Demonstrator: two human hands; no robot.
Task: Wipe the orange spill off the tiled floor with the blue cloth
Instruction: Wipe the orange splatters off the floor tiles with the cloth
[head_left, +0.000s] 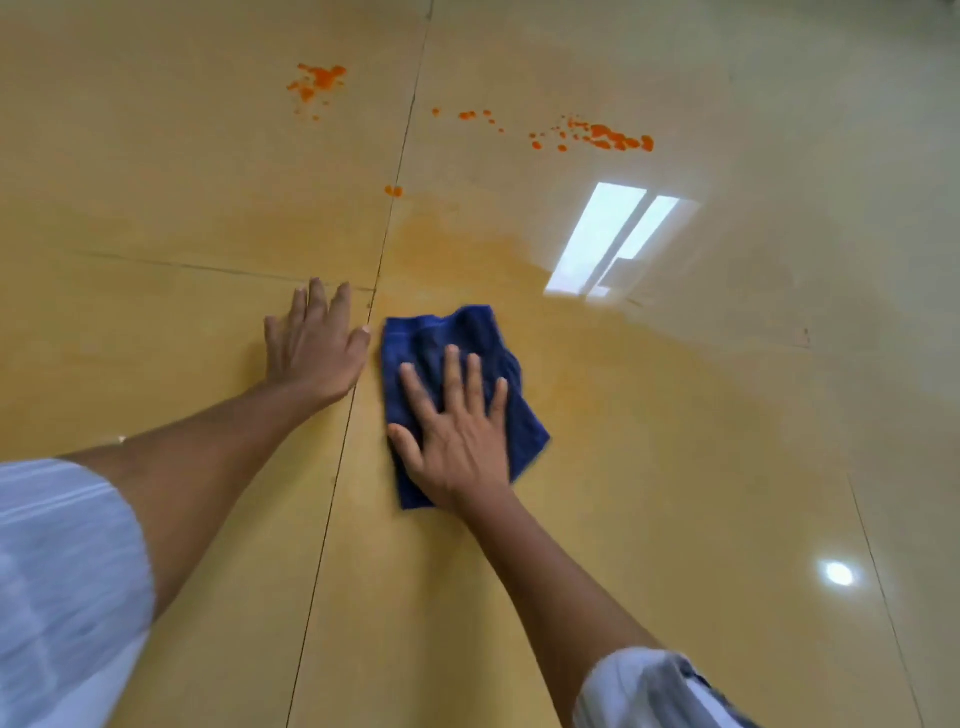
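A folded blue cloth (441, 332) lies flat on the glossy tan tiled floor (156, 182). My right hand (457, 436) presses down on it with the palm flat and the fingers spread. My left hand (311, 348) rests flat on the floor just left of the cloth, holding nothing. Orange spill splatters sit farther ahead: one patch (317, 80) at the upper left, a longer trail (608, 136) at the upper right and a small drop (393, 190) near the grout line. A faint orange smear (452, 244) spreads between the cloth and the drops.
A dark grout line (363, 332) runs from far to near between my hands, crossed by another at the left. A window reflection (613, 239) and a round lamp reflection (839, 573) shine on the tiles. White sleeves cover both upper arms.
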